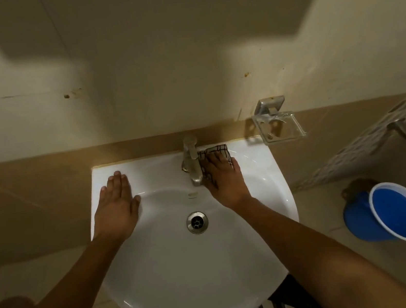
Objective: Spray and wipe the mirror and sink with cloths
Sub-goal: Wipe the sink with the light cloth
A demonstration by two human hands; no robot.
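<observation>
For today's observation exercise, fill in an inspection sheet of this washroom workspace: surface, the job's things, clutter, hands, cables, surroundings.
Surface: white sink, basin looks bare around the drain.
Job's things: checked cloth on the rim beside the tap; no spray bottle or mirror seen.
Clutter: nothing seen on the sink.
Hands: left hand flat on the rim; right hand pressing the cloth.
Cables: nothing seen.
Surroundings: empty soap dish on the wall, blue bucket on the floor.
</observation>
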